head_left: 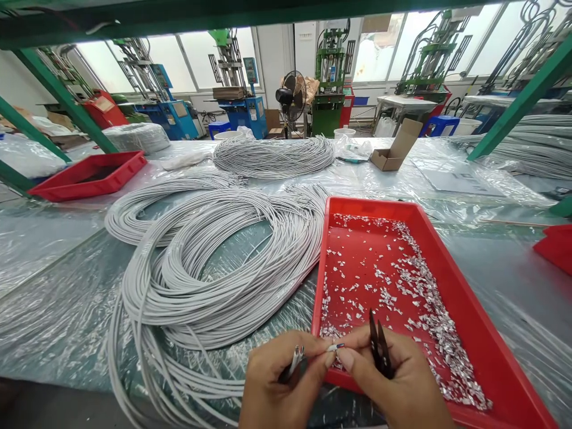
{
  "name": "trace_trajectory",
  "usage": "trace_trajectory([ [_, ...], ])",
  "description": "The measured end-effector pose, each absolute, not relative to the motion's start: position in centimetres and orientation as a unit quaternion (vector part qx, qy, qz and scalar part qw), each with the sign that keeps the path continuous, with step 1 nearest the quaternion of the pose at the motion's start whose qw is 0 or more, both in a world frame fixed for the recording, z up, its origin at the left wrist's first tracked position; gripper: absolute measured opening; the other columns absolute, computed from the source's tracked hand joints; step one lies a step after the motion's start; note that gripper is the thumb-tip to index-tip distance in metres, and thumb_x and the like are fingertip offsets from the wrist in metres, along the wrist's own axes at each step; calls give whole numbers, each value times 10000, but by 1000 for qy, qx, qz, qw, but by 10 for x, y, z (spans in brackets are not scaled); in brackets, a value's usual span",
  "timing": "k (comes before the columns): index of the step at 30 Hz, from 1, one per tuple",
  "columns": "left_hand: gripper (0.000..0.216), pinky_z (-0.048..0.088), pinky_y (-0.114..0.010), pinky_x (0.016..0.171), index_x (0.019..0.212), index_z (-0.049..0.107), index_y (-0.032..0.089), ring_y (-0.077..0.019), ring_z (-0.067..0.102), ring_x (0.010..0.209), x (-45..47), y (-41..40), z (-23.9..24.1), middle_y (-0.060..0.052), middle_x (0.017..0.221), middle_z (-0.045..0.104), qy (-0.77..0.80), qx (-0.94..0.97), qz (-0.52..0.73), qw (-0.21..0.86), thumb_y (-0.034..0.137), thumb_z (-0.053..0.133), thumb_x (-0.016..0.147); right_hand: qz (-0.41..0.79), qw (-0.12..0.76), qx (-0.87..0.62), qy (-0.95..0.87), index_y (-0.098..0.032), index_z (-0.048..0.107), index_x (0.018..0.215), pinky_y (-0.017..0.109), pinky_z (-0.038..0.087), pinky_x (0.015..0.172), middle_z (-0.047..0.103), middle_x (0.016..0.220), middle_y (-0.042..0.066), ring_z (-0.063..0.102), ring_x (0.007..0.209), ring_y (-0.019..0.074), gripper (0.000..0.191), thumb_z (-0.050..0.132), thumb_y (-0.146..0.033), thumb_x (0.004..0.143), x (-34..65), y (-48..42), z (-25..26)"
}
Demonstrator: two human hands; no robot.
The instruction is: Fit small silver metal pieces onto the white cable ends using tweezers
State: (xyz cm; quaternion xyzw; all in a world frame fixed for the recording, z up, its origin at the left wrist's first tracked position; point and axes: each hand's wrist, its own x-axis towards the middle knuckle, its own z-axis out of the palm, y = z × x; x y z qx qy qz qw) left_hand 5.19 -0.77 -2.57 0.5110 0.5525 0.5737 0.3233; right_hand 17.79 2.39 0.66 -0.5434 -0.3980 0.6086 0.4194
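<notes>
My left hand is closed around the ends of a few grey cables, their stripped tips sticking up past the thumb. My right hand pinches a short stripped cable end between thumb and forefinger and also holds black snips, blades pointing up. Both hands meet over the near left corner of a red tray strewn with small silvery foil scraps. A large loose coil of grey cables lies to the left of the tray and trails toward my left hand.
The table is wrapped in clear plastic film. Another cable coil lies at the back, an empty red tray at far left, a small open cardboard box behind. Green frame posts flank the bench; machines and a fan stand beyond.
</notes>
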Motion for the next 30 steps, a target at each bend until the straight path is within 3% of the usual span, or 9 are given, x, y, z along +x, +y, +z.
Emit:
trace_trajectory([
  [7, 80, 446, -202, 529, 692, 736, 208, -143, 626, 539, 53, -7, -24, 0, 610, 717, 567, 526, 548, 318, 158, 704, 746, 568, 394, -554, -465, -170, 534, 549, 206, 221, 465, 313, 460, -103, 285, 443, 63, 183, 562, -345, 591, 178, 27, 8],
  [14, 181, 390, -234, 509, 704, 777, 175, -151, 547, 509, 52, -9, -18, -32, 561, 684, 615, 465, 471, 428, 326, 696, 761, 574, 385, -541, -479, -187, 493, 559, 214, 227, 469, 314, 471, -98, 284, 458, 67, 185, 548, -353, 621, 178, 27, 7],
  [21, 193, 430, -237, 591, 742, 785, 201, -176, 600, 622, 50, -6, -8, -29, 613, 685, 577, 457, 459, 497, 325, 650, 806, 586, 389, -537, -466, -188, 496, 551, 205, 248, 455, 344, 460, -94, 300, 446, 63, 172, 547, -339, 616, 177, 28, 7],
  [30, 363, 402, -249, 633, 627, 638, 169, -180, 594, 646, 46, -5, -13, -24, 618, 613, 539, 532, 429, 493, 367, 512, 904, 555, 390, -545, -493, -200, 492, 546, 217, 262, 455, 350, 447, -92, 319, 440, 75, 149, 553, -314, 620, 177, 26, 3],
])
